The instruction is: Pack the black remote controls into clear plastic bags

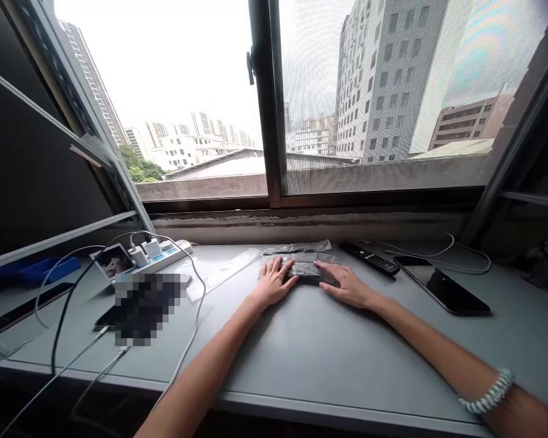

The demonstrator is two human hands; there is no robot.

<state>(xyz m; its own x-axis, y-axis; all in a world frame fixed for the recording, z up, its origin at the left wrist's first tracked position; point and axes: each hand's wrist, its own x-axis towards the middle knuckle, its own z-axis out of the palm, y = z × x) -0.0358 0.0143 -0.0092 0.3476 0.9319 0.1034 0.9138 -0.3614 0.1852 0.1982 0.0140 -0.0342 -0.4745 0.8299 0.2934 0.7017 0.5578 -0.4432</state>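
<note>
A dark, flat package in clear plastic wrap lies near the back of the grey desk. On its left end rests my left hand, fingers spread out over the plastic. My right hand touches the package's right end, with its fingers stretched and the thumb apart below. Neither hand is closed around the package. Behind it lies another strip of crinkled plastic with something dark inside. What is in the package cannot be made out.
Right of my hands lie a black remote control and a dark phone. A clear plastic sleeve lies to the left. Beyond it are a white power strip with plugs, a white cable, and a blue tray.
</note>
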